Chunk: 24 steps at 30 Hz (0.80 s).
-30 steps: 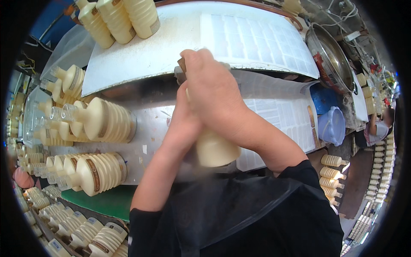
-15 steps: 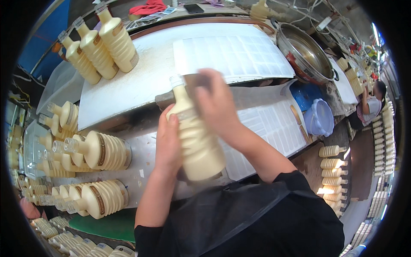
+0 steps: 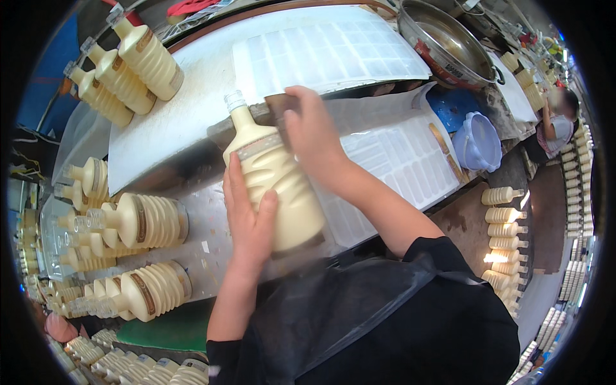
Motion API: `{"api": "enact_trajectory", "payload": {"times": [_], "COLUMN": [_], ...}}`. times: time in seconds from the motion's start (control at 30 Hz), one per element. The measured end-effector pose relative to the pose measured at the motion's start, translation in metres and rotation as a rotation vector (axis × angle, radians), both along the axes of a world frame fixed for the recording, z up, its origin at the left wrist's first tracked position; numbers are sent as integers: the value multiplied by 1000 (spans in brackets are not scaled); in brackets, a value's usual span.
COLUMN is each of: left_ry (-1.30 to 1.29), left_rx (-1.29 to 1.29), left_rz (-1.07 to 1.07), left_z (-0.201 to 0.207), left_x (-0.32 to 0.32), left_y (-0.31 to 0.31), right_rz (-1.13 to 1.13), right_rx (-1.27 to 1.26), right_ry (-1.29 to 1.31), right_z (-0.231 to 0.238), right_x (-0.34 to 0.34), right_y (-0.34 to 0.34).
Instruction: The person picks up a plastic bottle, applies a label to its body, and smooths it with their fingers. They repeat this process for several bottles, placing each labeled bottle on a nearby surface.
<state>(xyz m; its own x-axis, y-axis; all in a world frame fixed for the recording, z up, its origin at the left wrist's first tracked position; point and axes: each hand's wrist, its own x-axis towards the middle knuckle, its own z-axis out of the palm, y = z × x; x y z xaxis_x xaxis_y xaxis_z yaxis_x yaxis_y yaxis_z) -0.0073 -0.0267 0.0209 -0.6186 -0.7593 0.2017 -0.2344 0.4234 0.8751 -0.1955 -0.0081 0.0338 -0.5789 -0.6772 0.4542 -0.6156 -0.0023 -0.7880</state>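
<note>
A cream bottle (image 3: 285, 199) with a clear threaded neck and wavy ridges leans in front of me, neck pointing away. A pale, see-through band crosses its shoulder. My left hand (image 3: 249, 215) is wrapped round the bottle's left side, thumb on the front. Beside the shoulder, my right hand (image 3: 312, 131) pinches a flat dark brown strip (image 3: 278, 108), partly blurred; the fingers hide much of it. Whether the strip touches the bottle I cannot tell. Sheets of pale rectangular labels (image 3: 330, 48) lie on the white board beyond, and another label sheet (image 3: 391, 167) lies to the right.
Three cream bottles (image 3: 146, 61) stand at the far left of the board. Several more bottles (image 3: 151, 221) lie in rows at the left. A metal pan (image 3: 449, 48) and a lilac bucket (image 3: 478, 144) are at the right. Another person (image 3: 555, 125) sits beyond them.
The bottle has turned slightly, and the band on its shoulder now shows more clearly. My right hand has moved a little, still holding the brown strip. The whole view has shifted slightly.
</note>
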Motion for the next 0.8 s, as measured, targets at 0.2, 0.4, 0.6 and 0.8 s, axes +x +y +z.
{"api": "enact_trajectory", "payload": {"times": [0.2,0.4,0.6,0.8], "left_ry": [113,236,244,223], "left_rx": [97,265,325,309], "left_rz": [29,53,98,109], "left_z": [-9,-10,-7,-13], "left_x": [-2,-5,-3,9], "left_y": [0,4,10,30], "right_rz": [182,-24,285,162], "right_rx": [-51,433,691,1056], "right_ry": [-306,6,560,283], "right_z": [-30,-56,-75,-52], "right_x": [-41,-77,-70,-36], "right_y": [25,59,58,136]}}
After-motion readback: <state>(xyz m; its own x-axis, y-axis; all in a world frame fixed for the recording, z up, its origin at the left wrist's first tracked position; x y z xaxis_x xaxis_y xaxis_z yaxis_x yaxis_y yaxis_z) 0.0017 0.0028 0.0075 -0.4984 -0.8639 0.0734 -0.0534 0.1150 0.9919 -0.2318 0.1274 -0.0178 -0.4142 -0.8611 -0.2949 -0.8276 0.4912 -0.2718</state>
